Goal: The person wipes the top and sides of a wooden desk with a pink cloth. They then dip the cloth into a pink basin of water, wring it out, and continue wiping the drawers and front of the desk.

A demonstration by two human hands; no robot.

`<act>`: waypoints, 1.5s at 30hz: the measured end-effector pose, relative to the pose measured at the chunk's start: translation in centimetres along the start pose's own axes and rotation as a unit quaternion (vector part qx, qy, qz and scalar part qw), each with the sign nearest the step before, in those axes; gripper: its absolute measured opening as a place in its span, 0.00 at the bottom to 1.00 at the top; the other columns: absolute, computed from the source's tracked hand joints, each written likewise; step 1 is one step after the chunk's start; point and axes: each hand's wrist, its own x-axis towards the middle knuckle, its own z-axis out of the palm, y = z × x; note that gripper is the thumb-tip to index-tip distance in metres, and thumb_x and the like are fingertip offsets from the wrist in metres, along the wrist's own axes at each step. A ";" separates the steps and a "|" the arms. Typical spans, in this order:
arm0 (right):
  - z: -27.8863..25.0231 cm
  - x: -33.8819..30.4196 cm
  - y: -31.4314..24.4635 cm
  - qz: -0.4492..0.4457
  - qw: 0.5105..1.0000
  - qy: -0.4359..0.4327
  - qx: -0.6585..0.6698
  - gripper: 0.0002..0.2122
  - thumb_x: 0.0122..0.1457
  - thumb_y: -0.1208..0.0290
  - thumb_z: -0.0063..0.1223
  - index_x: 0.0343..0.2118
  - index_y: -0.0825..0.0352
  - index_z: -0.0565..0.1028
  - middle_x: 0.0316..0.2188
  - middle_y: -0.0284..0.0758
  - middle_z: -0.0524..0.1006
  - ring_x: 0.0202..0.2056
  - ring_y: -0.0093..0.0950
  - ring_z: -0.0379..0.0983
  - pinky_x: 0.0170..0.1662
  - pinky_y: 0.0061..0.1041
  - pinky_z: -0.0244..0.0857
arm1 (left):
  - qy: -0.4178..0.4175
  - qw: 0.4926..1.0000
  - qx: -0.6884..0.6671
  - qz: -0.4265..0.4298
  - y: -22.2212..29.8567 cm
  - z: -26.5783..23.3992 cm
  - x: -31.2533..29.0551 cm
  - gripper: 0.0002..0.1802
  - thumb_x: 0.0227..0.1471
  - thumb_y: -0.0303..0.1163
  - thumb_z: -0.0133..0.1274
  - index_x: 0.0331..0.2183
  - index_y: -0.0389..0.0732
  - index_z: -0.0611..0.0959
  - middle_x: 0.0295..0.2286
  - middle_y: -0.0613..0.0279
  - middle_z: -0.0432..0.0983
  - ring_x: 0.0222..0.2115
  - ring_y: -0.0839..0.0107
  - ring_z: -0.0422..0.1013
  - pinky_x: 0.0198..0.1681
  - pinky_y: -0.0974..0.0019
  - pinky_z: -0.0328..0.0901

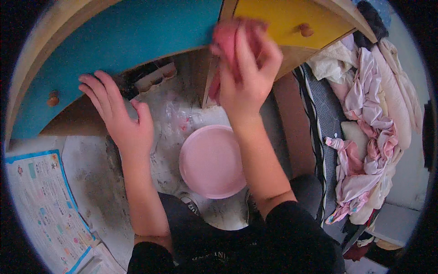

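My right hand [248,86] is closed round a bunched reddish-pink cloth [224,41], slightly blurred. The cloth lies over the join between a teal drawer front [150,27] and a yellow drawer front [273,20]. My left hand [123,121] is open, its fingers spread at the lower edge of the teal front. A round wooden knob [53,98] sits left of those fingertips, and another wooden knob [306,30] is on the yellow front. Below and between my forearms is a round pink object with a raised rim [212,162], perhaps a basin or stool; my right forearm overlaps its edge.
Crumpled pink and cream fabric [365,109] is heaped on a dark grey surface at the right. A printed sheet with a blue border [45,205] lies at the lower left. Clear plastic [175,116] rests on the stained floor under the furniture, near small dark-and-pale items [155,77].
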 end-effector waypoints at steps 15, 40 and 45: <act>-2.4 0.7 4.0 0.016 0.999 0.010 -0.036 0.30 0.45 0.85 0.65 0.56 0.63 0.81 0.57 0.44 0.74 0.56 0.44 0.72 0.58 0.37 0.69 | -0.003 1.000 0.017 -0.011 0.1 -0.2 0.2 0.47 0.51 0.23 0.47 0.71 0.35 0.56 0.73 0.37 0.38 0.73 0.34 0.36 0.74 0.42 0.39; -6.3 -3.3 13.0 0.065 0.992 0.020 -0.110 0.28 0.44 0.85 0.66 0.52 0.58 0.81 0.60 0.38 0.78 0.51 0.43 0.75 0.58 0.37 0.69 | -0.002 0.995 0.101 0.007 -0.2 0.7 0.1 0.48 0.54 0.22 0.48 0.73 0.40 0.51 0.73 0.38 0.31 0.74 0.38 0.32 0.65 0.49 0.64; -6.4 2.1 13.3 0.057 0.993 0.094 -0.044 0.25 0.48 0.85 0.64 0.51 0.61 0.82 0.60 0.42 0.78 0.48 0.43 0.77 0.55 0.36 0.72 | 0.019 0.999 0.039 0.004 -1.0 1.2 -0.1 0.47 0.58 0.28 0.51 0.73 0.38 0.51 0.73 0.38 0.34 0.74 0.40 0.32 0.75 0.45 0.37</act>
